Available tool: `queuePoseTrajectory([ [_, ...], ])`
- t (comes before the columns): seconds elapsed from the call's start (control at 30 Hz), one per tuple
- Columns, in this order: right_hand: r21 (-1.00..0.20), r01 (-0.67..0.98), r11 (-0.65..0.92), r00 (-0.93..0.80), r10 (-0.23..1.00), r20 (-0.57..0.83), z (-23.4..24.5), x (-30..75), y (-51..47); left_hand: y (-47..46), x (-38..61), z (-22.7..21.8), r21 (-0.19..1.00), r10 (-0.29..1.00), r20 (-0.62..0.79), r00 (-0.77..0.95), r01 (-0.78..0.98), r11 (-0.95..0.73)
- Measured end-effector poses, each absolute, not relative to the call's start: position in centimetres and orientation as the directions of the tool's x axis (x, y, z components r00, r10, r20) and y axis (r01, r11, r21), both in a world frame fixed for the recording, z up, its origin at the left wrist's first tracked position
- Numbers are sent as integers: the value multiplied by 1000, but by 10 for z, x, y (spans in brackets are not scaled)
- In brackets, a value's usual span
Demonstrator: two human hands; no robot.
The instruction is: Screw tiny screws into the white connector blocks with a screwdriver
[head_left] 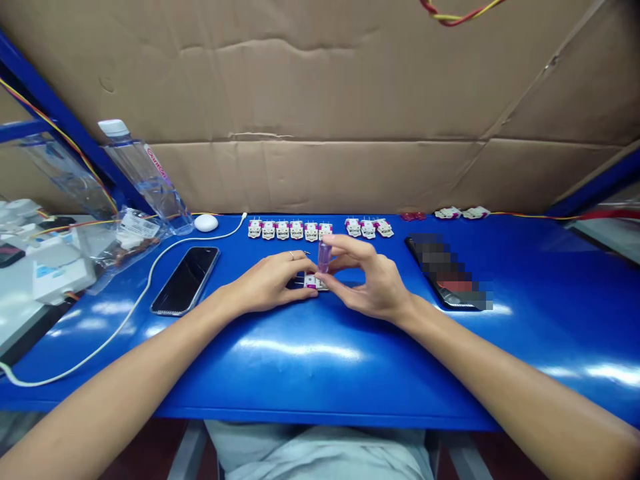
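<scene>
My left hand [277,283] is closed on a small white and magenta plug part [311,282], pinning it to the blue table. Pins stick out of the part's left side, and the fingers partly cover it. In my right hand [373,277], a small screwdriver with a clear purple handle [325,257] is pinched upright between thumb and fingers, over that part. Its tip is hidden. Behind my hands, a row of similar white and magenta plug parts [283,231] stands with pins upward. To its right is a group of 3 more [368,229].
A phone [186,280] and white cable [145,293] lie left, near a white rounded object [205,223], a water bottle [145,177] and a plastic bag [127,243]. A dark, partly blurred phone-like object [445,273] lies right. Red pieces [413,216] sit along the cardboard wall [320,177].
</scene>
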State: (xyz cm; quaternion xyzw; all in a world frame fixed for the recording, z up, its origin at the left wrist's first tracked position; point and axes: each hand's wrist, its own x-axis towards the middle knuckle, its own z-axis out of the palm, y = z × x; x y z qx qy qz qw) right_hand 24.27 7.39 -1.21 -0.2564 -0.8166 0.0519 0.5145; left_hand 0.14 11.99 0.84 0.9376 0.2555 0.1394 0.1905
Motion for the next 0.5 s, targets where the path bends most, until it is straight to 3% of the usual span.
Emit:
queuePoseTrajectory([
  [0.3, -432, 373, 821, -330, 553, 765, -9, 246, 76, 120, 0, 8, 413, 529, 179, 830, 425, -806],
  [0.5, -341, 369, 865, -347, 469, 812, -6, 248, 75, 119, 1, 10, 427, 533, 159, 831, 429, -796],
])
